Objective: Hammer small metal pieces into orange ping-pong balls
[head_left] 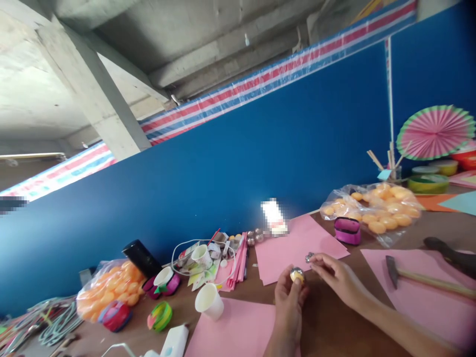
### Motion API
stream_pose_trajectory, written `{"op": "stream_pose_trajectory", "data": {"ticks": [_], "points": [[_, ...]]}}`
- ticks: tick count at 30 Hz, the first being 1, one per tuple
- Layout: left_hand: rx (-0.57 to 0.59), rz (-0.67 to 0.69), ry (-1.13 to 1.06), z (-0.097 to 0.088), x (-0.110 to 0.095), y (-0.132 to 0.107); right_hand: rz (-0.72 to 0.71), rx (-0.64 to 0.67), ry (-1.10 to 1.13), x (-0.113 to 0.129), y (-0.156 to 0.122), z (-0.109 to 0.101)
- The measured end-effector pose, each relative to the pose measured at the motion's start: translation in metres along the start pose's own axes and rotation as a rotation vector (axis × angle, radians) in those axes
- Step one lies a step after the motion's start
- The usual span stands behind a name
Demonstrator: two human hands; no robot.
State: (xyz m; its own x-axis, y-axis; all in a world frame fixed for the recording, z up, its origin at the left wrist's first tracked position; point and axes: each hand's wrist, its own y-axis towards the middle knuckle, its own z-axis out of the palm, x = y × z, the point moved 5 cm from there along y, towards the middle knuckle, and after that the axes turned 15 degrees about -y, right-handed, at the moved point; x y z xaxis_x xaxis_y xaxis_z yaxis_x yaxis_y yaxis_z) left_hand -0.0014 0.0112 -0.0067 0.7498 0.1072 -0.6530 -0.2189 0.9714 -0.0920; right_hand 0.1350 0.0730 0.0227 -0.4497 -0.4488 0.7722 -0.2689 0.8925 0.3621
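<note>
My left hand [288, 302] rises from the bottom edge and pinches a small yellowish ball [297, 274] between thumb and fingertips. My right hand [334, 277] comes in from the right, fingers curled, its fingertips close to the ball and to a small shiny metal piece [309, 257] lying on a pink paper sheet [293, 245]. I cannot make out whether the right fingers hold anything.
On the brown table lie a hammer [416, 276] on a pink sheet, a purple case [347, 231], two clear bags of orange balls [375, 208] [107, 287], paper cups [209, 300], tape rolls [160, 316] and craft clutter. A blue partition [238, 163] backs the table.
</note>
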Motion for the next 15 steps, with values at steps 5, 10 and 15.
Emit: {"op": "stream_pose_trajectory", "data": {"ticks": [5,10,15], "points": [[0.007,0.016,0.037,-0.001,0.001,0.001,0.082,0.092,0.124,-0.012,0.001,0.009],[-0.031,0.020,0.043,-0.003,0.001,0.001,0.099,0.104,0.160,-0.013,0.000,0.013],[-0.007,0.007,0.027,-0.001,0.000,0.002,0.058,0.126,0.168,-0.007,-0.002,0.015]]}}
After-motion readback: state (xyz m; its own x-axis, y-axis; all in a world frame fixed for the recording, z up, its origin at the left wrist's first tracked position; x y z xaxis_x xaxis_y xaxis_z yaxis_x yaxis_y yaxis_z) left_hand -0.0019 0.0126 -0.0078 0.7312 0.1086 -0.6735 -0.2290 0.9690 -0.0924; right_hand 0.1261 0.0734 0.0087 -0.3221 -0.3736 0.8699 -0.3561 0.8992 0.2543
